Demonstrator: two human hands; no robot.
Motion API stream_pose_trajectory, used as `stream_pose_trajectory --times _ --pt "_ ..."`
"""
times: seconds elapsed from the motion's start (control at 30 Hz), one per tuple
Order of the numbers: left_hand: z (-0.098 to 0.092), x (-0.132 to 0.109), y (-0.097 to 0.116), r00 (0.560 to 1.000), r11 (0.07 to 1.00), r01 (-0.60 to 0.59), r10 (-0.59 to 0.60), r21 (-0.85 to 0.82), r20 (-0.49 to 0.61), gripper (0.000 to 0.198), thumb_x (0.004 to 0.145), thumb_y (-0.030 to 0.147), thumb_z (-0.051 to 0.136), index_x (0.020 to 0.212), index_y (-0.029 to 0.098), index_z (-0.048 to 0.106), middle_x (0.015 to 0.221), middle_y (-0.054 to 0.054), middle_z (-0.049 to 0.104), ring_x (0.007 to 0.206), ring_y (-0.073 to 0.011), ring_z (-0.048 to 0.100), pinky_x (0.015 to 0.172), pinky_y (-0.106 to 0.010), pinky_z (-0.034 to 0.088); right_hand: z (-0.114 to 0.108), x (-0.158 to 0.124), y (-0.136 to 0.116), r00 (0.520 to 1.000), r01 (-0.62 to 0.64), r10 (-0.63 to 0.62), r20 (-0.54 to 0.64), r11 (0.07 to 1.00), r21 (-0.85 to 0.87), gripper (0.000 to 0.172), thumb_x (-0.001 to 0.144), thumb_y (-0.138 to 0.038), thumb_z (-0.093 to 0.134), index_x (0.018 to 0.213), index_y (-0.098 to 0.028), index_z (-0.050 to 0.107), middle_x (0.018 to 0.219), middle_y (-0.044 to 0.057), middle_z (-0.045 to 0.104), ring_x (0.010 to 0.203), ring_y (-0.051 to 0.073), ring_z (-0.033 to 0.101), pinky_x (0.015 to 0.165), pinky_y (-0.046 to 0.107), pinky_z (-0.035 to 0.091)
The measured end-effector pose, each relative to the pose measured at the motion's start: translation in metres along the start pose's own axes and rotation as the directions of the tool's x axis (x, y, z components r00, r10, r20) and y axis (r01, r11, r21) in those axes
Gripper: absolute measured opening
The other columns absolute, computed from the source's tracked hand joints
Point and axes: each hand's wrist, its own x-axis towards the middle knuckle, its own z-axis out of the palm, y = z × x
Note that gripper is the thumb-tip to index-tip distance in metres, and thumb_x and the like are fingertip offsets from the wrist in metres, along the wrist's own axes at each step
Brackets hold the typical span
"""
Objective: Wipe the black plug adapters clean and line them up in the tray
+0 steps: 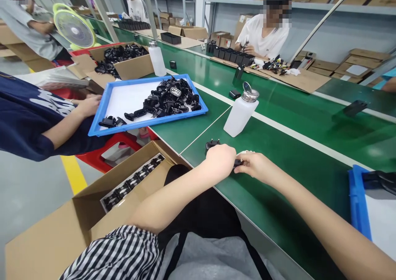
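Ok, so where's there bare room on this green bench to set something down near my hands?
Bare green bench runs right of your right hand, between the white stripe and the blue tray. A smaller patch lies between the white dispenser bottle and the other blue tray. That tray, heaped with black plastic parts, is the crowded spot.

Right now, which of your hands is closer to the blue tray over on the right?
Right hand: closer, to the left of the blue tray across the green bench. Left hand: farther, on the other side of the right hand.

Factory floor, long green assembly bench [287, 181]
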Motion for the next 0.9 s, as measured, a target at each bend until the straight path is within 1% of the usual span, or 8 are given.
stream_pose_trajectory --times 0.23,0.3,0.4,0.47,0.57,0.67,0.77,0.9 --pt "0.016 -0.033 -0.029 0.996 0.99 -0.06 0.067 0.131 -0.052 0.014 0.065 0.023 0.056 0.077 0.016 0.058 0.07 -0.006 0.06 0.07 -0.0211 0.057 0.063 -0.031 0.043 0.013 -0.003 0.011 0.994 0.047 -0.031 -0.103 0.988 0.149 0.023 0.066 -0.026 0.055 0.088 -0.017 0.057 0.079 0.004 0.056 0.061 0.013 0.054 0.062 0.028 0.044" --pt "0.023 -0.041 -0.047 0.983 0.993 0.005 0.016 0.12 -0.18 0.032 0.063 0.033 0.058 0.09 0.016 0.054 0.081 -0.007 0.059 0.079 -0.0233 0.054 0.068 -0.033 0.042 0.017 0.0 0.008 0.991 0.028 -0.001 -0.137 0.981 0.194 0.025 0.066 -0.028 0.055 0.089 -0.018 0.055 0.077 0.003 0.056 0.062 0.014 0.054 0.063 0.029 0.044" --pt "0.028 -0.034 -0.07 0.914 0.998 0.056 -0.037 0.034 -0.405 0.079 0.048 0.041 0.066 0.113 0.01 0.035 0.108 -0.014 0.048 0.104 -0.0288 0.038 0.082 -0.037 0.035 0.023 0.009 -0.002 0.977 -0.039 0.104 -0.188 0.947 0.318 0.033 0.065 -0.026 0.056 0.097 -0.019 0.048 0.067 -0.001 0.058 0.063 0.015 0.056 0.064 0.029 0.043" --pt "0.029 -0.02 -0.082 0.905 0.997 -0.053 0.024 -0.059 -0.425 0.105 0.04 0.04 0.07 0.123 0.006 0.015 0.116 -0.016 0.041 0.111 -0.0282 0.03 0.088 -0.036 0.031 0.025 0.017 -0.007 0.97 -0.071 0.158 -0.184 0.91 0.408 0.045 0.065 -0.024 0.056 0.105 -0.018 0.039 0.064 -0.002 0.058 0.064 0.015 0.057 0.066 0.029 0.043" --pt "0.03 0.0 -0.09 0.924 0.958 -0.182 0.089 -0.223 -0.373 0.109 0.044 0.033 0.069 0.125 0.007 0.0 0.106 -0.012 0.049 0.103 -0.0234 0.041 0.086 -0.033 0.034 0.026 0.031 -0.01 0.976 -0.076 0.151 -0.158 0.913 0.4 0.064 0.061 -0.023 0.06 0.116 -0.011 0.028 0.074 0.004 0.059 0.07 0.017 0.056 0.068 0.032 0.043" --pt "0.033 0.006 -0.082 0.919 0.927 -0.228 0.103 -0.298 -0.381 0.103 0.046 0.029 0.067 0.124 0.009 0.003 0.098 -0.009 0.054 0.095 -0.0212 0.048 0.081 -0.031 0.037 0.021 0.032 -0.01 0.982 0.064 -0.009 -0.191 0.956 0.286 0.082 0.049 -0.025 0.069 0.117 -0.007 0.027 0.104 0.016 0.048 0.093 0.023 0.048 0.079 0.036 0.038" --pt "0.036 -0.006 -0.057 0.88 0.91 -0.335 0.21 -0.244 -0.427 0.102 0.046 0.033 0.067 0.124 0.013 0.006 0.098 -0.008 0.053 0.097 -0.022 0.046 0.083 -0.034 0.036 0.008 0.009 -0.008 0.962 0.215 -0.16 -0.223 0.944 0.25 0.076 0.046 -0.028 0.071 0.11 -0.013 0.034 0.111 0.013 0.044 0.1 0.022 0.043 0.082 0.034 0.036" --pt "0.032 -0.037 -0.023 0.773 0.822 -0.559 0.47 -0.107 -0.426 0.1 0.052 0.032 0.064 0.125 0.017 -0.003 0.114 -0.01 0.042 0.109 -0.022 0.035 0.089 -0.038 0.03 -0.017 -0.064 0.009 0.937 0.19 -0.096 -0.336 0.947 0.26 0.065 0.048 -0.029 0.069 0.103 -0.019 0.037 0.1 0.006 0.05 0.091 0.019 0.049 0.077 0.032 0.04"
